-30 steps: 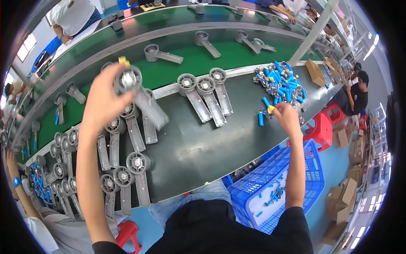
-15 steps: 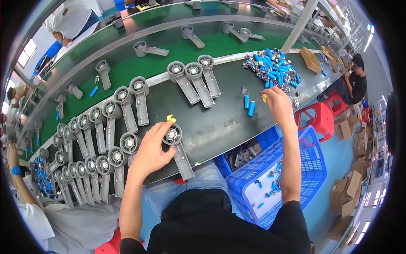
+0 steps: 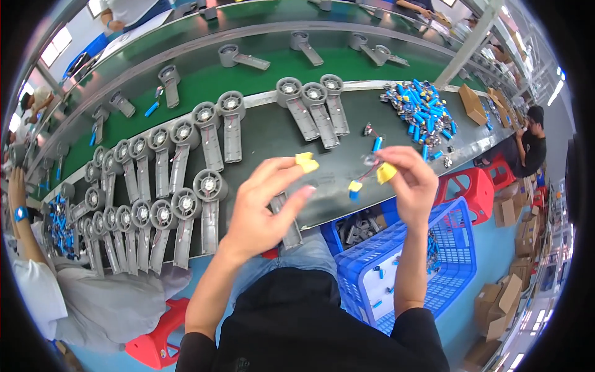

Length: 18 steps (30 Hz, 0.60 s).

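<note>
My left hand (image 3: 263, 201) is raised over the near part of the workbench, its thumb and index finger apart. A yellow wrap-like piece (image 3: 307, 162) sits at its index fingertip. Behind that hand lies a grey handheld-fan housing (image 3: 292, 232); its round head is hidden and only the handle shows. My right hand (image 3: 414, 186) pinches the thin wires of a blue battery (image 3: 354, 194), which hangs to the left with a yellow top. Another yellow piece (image 3: 386, 173) shows at the right fingertips. A loose blue battery (image 3: 377, 144) lies just beyond.
Grey fan housings (image 3: 211, 186) stand in rows at left; several more ride the green conveyor (image 3: 273, 77). A heap of blue batteries (image 3: 421, 108) lies far right. Below the bench edge sit a blue basket (image 3: 353, 291) and a red stool (image 3: 474, 192). People work on both sides.
My right hand has lifted a wired battery off the bench and brought it nearer, toward the left hand. The left hand has left the fan head and moved right. The view has shifted.
</note>
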Tool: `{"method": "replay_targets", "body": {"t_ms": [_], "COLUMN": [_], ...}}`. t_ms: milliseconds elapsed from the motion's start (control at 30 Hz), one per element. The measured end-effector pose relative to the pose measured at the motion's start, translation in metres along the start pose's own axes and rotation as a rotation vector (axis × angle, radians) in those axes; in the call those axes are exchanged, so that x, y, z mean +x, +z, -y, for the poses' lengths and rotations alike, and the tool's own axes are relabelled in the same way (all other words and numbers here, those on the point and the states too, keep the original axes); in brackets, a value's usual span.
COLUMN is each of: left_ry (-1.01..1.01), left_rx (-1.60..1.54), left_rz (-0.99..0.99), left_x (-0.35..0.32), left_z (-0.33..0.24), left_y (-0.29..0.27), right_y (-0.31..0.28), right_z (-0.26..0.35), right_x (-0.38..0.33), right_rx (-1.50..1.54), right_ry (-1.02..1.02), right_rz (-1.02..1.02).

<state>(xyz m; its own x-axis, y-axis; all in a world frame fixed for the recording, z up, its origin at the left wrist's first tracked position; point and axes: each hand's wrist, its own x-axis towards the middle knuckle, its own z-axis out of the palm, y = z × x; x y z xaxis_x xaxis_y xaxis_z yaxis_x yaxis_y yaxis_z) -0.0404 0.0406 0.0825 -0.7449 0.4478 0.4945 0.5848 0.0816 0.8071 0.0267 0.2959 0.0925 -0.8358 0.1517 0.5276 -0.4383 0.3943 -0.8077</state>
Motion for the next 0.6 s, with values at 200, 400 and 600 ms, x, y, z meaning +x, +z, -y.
{"method": "replay_targets", "body": {"t_ms": [200,400,600], "left_ry": [-0.136,-0.066,-0.110], "left_rx": [-0.527,-0.442,-0.336], "left_rz": [-0.076,-0.099,-0.227], "left_x": [-0.013,-0.039,-0.058], "left_z": [0.000,0.010,0.007], "left_y": [-0.001,-0.019,-0.027], "right_y": [0.091,0.133,0.103], "right_z": [0.004,-0.008,-0.014], "right_x": [-0.024,-0.045,-0.046], "right_rx": [0.644,0.882,0.084], "right_ry": [0.117,0.285,0.314], "right_rz": [0.007,0.066,0.210]}}
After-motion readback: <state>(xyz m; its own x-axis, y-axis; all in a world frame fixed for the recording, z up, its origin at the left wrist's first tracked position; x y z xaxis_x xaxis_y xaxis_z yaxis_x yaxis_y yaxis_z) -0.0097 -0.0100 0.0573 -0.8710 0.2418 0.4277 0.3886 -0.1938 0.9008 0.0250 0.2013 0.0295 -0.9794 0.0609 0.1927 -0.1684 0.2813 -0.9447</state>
